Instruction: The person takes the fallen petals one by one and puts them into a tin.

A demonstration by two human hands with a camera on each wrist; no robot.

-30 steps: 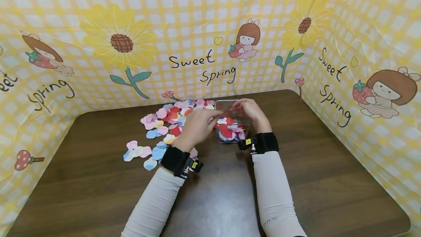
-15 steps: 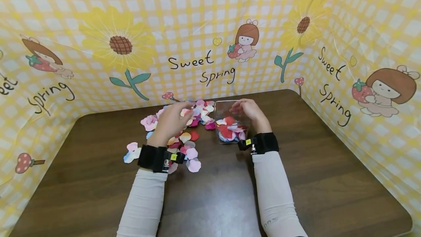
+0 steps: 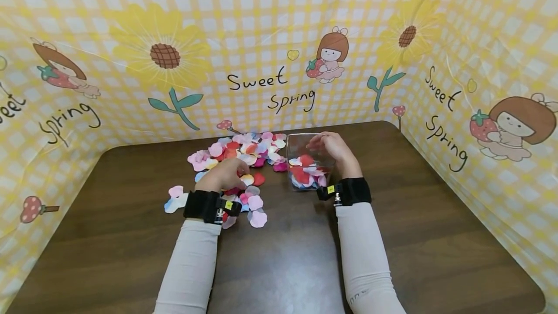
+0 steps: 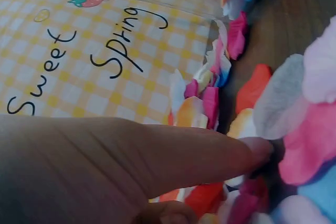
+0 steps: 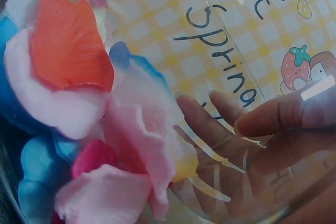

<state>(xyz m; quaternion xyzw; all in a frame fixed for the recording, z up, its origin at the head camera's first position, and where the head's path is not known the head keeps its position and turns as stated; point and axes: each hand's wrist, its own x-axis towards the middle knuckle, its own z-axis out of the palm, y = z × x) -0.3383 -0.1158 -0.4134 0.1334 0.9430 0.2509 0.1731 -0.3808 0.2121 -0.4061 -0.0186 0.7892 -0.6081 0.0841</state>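
My left hand (image 3: 224, 174) lies on the petal pile (image 3: 244, 151), which fills the table (image 3: 131, 236) left of the clear box (image 3: 309, 161). My right hand (image 3: 333, 147) covers the box's right rim; its left opening stays free. Backdrop walls (image 3: 261, 38) close off the far edge and both sides. The near tabletop is open passage.

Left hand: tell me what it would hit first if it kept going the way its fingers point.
The left hand lies on the loose petals, fingers pointing away from the person and a bit right. Going on, it would probably plough into more of the pile first, well before the yellow backdrop. Depth is uncertain.
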